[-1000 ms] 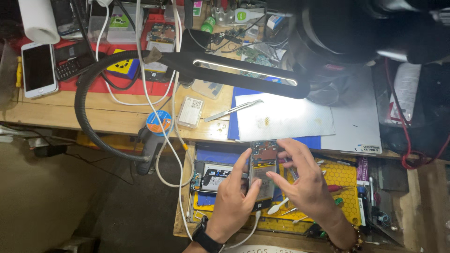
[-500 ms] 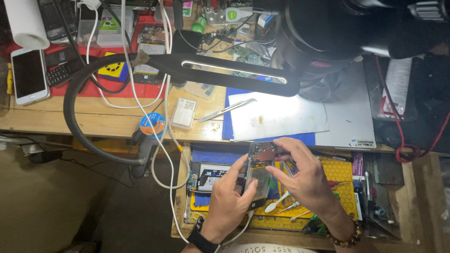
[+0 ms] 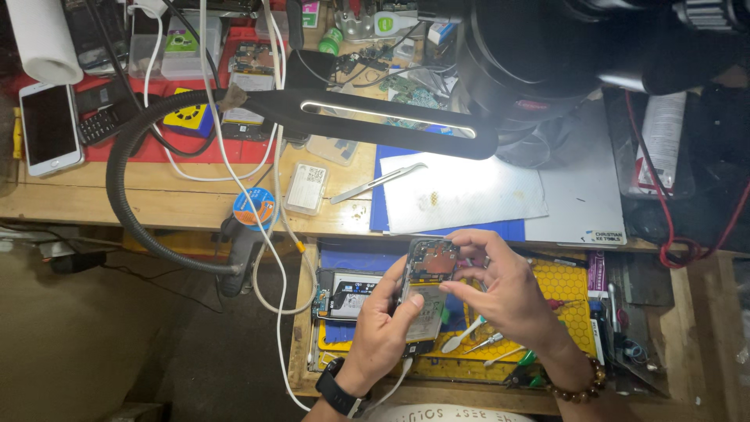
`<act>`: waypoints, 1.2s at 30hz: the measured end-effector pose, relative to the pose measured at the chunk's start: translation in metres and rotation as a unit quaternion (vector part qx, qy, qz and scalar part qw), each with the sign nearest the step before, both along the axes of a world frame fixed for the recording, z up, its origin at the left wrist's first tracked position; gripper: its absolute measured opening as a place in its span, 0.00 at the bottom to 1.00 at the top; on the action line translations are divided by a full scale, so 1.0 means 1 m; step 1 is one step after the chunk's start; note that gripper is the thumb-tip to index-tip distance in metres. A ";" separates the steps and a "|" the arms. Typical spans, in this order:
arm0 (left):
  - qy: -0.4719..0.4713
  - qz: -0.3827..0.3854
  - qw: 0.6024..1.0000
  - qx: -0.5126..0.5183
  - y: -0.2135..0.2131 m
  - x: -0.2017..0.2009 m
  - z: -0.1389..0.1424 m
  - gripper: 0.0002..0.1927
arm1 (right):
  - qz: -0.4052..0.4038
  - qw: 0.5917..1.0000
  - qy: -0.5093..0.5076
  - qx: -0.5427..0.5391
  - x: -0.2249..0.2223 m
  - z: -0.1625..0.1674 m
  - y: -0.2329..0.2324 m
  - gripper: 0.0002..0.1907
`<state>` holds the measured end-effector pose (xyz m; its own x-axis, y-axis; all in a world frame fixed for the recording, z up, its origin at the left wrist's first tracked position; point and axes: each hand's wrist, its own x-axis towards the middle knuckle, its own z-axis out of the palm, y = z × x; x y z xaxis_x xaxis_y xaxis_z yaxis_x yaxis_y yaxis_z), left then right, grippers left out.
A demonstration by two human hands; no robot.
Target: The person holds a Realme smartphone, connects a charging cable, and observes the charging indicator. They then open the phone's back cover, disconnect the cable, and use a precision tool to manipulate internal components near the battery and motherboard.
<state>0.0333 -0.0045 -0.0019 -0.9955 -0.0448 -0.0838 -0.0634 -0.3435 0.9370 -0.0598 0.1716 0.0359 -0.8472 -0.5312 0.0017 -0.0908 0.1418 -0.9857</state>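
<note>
An opened smartphone with its back cover off shows its circuit board and battery. My left hand, with a black watch on the wrist, grips the phone's lower half from the left. My right hand, with a bead bracelet on the wrist, touches the phone's right edge with its fingertips pinched together. Both hands hover over an open drawer lined with a yellow mat. Another opened phone lies in the drawer just left of my left hand.
On the wooden bench lie metal tweezers, a white sheet on a blue mat, a small clear case and a white phone. A black gooseneck lamp spans the bench, with white cables hanging. Spudgers lie in the drawer.
The opened phone has been lifted and turned more upright between my hands. My right hand went from spread fingers to a pinch on the phone's right edge.
</note>
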 end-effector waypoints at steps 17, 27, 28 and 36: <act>-0.001 -0.059 0.971 0.230 0.007 -0.007 0.012 0.30 | 0.056 0.995 0.034 -0.069 -0.008 -0.011 0.004 0.30; -0.007 0.002 0.997 -0.071 0.012 -0.003 0.018 0.48 | 0.076 0.985 -0.073 -0.138 -0.015 -0.029 0.008 0.36; 0.008 0.001 0.999 -0.045 0.012 -0.002 0.018 0.45 | 0.085 0.981 -0.090 -0.148 -0.017 -0.031 0.008 0.37; 0.065 -0.007 0.991 -0.113 -0.003 0.002 0.023 0.30 | 0.128 0.958 -0.155 -0.206 -0.027 -0.044 0.015 0.46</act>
